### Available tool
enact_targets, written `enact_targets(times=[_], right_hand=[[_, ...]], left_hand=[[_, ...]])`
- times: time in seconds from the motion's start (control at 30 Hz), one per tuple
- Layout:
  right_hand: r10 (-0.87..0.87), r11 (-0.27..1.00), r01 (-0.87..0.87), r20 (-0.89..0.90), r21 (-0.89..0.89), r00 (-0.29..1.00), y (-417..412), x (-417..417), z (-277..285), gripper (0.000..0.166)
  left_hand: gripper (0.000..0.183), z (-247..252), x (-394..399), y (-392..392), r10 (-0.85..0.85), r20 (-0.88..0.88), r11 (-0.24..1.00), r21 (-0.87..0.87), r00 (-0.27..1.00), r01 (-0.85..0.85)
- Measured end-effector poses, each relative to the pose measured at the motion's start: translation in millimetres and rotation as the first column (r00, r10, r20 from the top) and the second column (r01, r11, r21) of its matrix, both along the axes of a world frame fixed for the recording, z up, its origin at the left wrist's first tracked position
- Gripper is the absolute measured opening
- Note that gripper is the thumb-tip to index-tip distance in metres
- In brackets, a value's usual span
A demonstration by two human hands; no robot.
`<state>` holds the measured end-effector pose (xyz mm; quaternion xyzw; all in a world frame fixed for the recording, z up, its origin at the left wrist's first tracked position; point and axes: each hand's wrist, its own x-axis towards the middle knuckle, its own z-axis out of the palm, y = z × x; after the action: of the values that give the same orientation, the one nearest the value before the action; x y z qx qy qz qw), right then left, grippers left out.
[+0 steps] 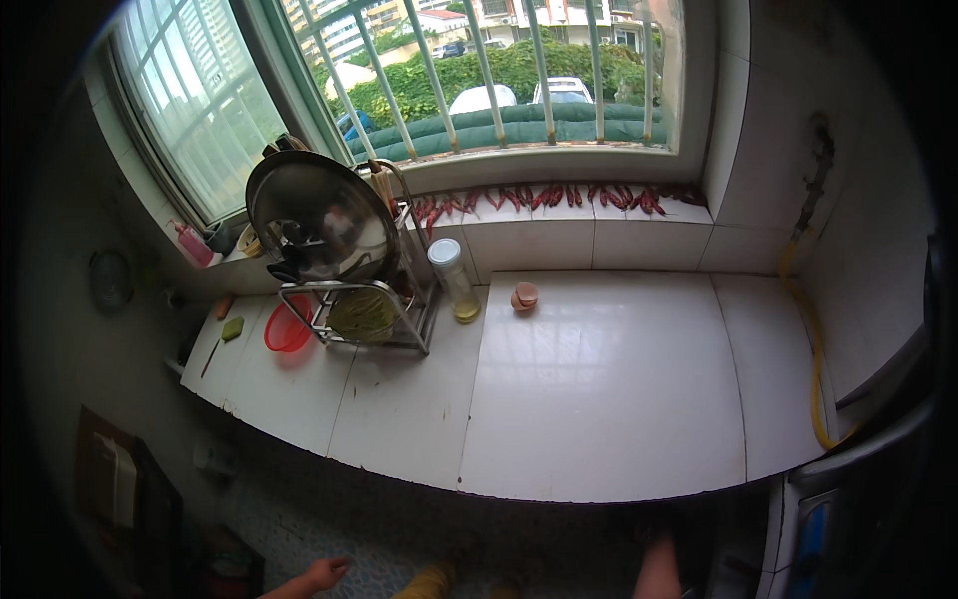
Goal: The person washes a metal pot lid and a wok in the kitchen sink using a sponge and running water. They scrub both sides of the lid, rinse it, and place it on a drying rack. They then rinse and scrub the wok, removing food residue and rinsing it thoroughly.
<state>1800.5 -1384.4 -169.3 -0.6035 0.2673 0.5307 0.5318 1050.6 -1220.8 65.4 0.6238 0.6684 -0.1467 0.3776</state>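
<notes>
My left hand [327, 573] hangs low at the bottom left, over the floor and in front of the counter. Its fingers look partly curled, and whether anything is in them is too dim to see. At the bottom right, my right forearm [658, 565] reaches into the dark beneath the counter's front edge, where the hand is lost in shadow. Before me is a white tiled counter [606, 419]. Toward its back lie cracked eggshells [525, 297], apart from both hands. Left of them stands a clear jar [455, 284] with a white lid and a little yellowish content.
A metal rack [426, 329] holds a large pan lid [329, 217]. Beside it are a red plastic bowl [288, 323] and a green sponge [233, 328]. Dried red chilies [554, 196] line the windowsill. A yellow hose [816, 359] runs down the right side near a stove [816, 524].
</notes>
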Motion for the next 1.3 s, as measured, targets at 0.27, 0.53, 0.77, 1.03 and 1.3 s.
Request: enact_targets(times=[0.27, 0.53, 0.77, 1.03, 1.3], right_hand=[[0.035, 0.999, -0.035, -0.011, -0.003, 0.999, -36.4, -9.9, -1.7, 0.030], [-0.195, 0.970, 0.238, -0.442, 0.045, 0.876, -122.3, -62.3, -1.8, 0.021], [-0.059, 0.983, 0.123, -0.392, 0.139, 0.918, -119.3, -189.6, 163.8, 0.014], [0.315, 0.942, -0.286, -0.170, 0.176, 0.934, -119.3, -365.2, 241.6, 0.057], [0.819, 0.544, -0.788, 0.021, 0.288, 0.573, -39.5, -541.7, 317.2, 0.031]], left_hand=[[0.033, 43.5, -2.7, -33.9, -0.120, -0.099, 0.992, 0.025, 0.988, 0.123], [0.031, 77.2, -22.8, -50.5, -0.040, 0.011, 0.996, 0.077, 0.999, 0.039], [0.032, 36.2, -77.3, -64.8, 0.052, 0.227, 0.999, 0.000, 0.973, -0.053], [0.029, 26.5, -236.8, -94.5, 0.087, 0.282, 0.985, 0.119, 0.955, -0.125], [0.028, 39.2, -444.4, -177.4, 0.333, 0.315, 0.888, 0.214, 0.889, -0.408]])
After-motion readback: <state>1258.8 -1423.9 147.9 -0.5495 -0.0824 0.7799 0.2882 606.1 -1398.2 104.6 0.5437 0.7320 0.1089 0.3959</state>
